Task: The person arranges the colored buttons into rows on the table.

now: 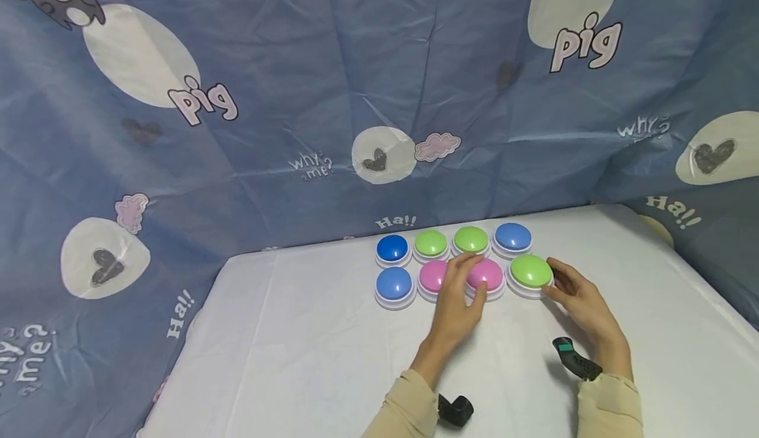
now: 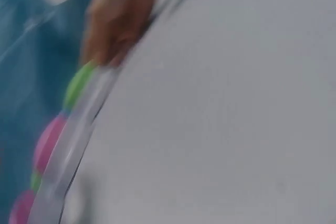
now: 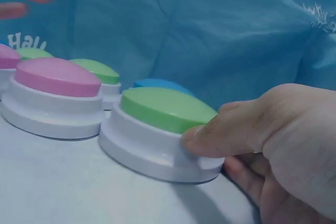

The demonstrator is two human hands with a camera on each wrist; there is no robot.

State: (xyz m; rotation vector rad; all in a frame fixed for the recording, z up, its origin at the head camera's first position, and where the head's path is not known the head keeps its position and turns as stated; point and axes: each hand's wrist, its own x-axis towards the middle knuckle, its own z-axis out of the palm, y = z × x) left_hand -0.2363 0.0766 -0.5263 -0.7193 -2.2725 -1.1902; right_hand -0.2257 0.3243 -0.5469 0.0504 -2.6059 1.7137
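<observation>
My right hand (image 1: 586,303) pinches the white base of a green push button (image 1: 531,271) at the right end of the front row. In the right wrist view its thumb (image 3: 226,129) presses the near side of that base while the fingers curl behind it. The button's base rests on the table. My left hand (image 1: 455,307) hovers over the front row, with fingers spread loosely above a pink button (image 1: 487,272) and holding nothing. Another pink button (image 1: 431,275), partly covered by the left hand, and a light blue button (image 1: 394,283) continue the front row leftward.
Behind stands a second row: a dark blue button (image 1: 392,247), two green ones, and a blue button (image 1: 513,236) at its right end. A white cloth covers the table (image 1: 308,346). Blue printed fabric (image 1: 284,95) hangs along the back and sides.
</observation>
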